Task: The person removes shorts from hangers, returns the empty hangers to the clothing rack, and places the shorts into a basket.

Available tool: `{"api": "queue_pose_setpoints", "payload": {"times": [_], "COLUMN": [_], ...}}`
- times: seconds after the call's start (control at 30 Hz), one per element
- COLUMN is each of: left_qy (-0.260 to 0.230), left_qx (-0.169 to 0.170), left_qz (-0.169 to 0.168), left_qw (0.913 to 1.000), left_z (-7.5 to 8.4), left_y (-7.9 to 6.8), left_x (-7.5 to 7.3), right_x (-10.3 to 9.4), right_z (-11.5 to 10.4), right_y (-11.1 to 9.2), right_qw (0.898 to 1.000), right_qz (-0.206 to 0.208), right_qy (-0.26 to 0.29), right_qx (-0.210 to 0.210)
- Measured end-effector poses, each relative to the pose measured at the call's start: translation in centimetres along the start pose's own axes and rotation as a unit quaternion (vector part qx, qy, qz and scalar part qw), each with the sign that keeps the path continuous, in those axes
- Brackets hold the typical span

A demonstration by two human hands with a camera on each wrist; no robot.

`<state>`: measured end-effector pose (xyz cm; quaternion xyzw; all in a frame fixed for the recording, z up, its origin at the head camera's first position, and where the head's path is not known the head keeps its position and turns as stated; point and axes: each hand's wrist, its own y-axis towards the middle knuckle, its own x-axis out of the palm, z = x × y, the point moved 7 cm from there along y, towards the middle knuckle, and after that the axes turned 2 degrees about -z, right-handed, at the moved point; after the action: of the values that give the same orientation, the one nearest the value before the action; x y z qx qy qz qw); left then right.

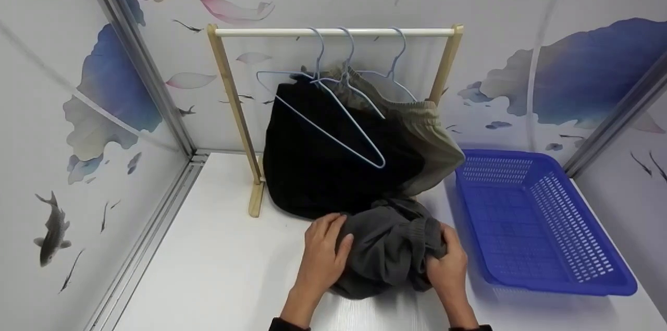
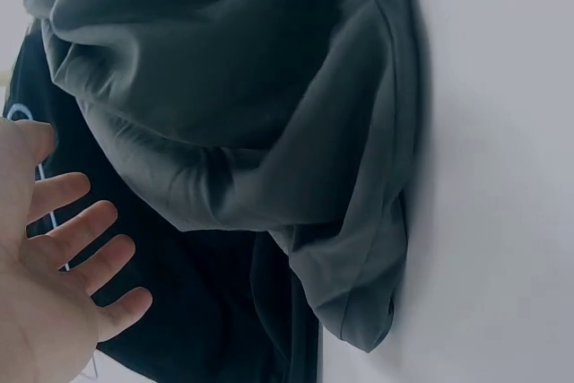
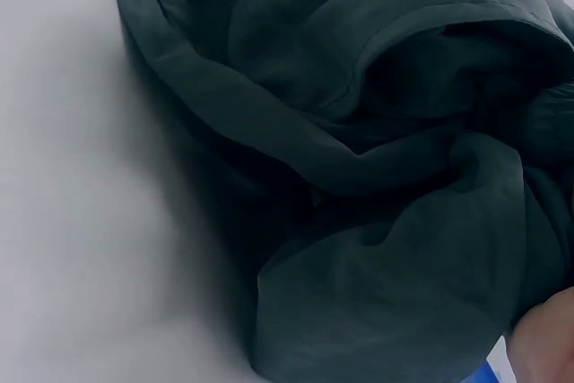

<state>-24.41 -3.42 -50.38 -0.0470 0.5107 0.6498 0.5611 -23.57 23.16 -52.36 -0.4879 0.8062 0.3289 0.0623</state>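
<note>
A grey garment point(image 1: 385, 253) is bunched on the tabletop point(image 1: 208, 268), well in from the left edge. It is gripped by the right hand point(image 1: 449, 264); the left hand point(image 1: 320, 255) is held beside it, fingers point(image 2: 90, 229) loosely spread. Near the right edge, a blue basket point(image 1: 516, 232) is set.

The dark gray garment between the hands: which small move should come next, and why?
Probably the left hand should pinch the dark gray garment and spread it open: it is bunched in folds, the right hand seems to grip it near a gathered band, and the left fingers, spread in the left wrist view, hold nothing.
</note>
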Motion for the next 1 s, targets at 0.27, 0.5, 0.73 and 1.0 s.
{"api": "queue_pose_setpoints", "payload": {"times": [0.27, 0.5, 0.73, 1.0], "left_qy": [0.010, 0.019, 0.019, 0.026], "left_qx": [0.022, 0.036, 0.055, 0.069], "left_qz": [-0.023, -0.041, -0.045, -0.062], "left_qw": [0.9994, 0.9983, 0.9973, 0.9953], "left_z": [1.7, 2.7, 3.4, 4.5], "left_y": [0.0, -0.2, -0.3, -0.6], "left_x": [1.0, 1.9, 2.6, 3.3], "right_x": [-1.9, -3.1, -4.1, -5.6], "right_z": [0.4, 1.0, 1.4, 1.8], "right_y": [0.5, 1.0, 1.6, 2.5], "right_qw": [0.999, 0.997, 0.993, 0.987], "right_qz": [0.019, 0.024, 0.022, 0.010], "right_qy": [0.004, 0.023, 0.042, 0.048], "right_qx": [0.043, 0.076, 0.110, 0.156]}}
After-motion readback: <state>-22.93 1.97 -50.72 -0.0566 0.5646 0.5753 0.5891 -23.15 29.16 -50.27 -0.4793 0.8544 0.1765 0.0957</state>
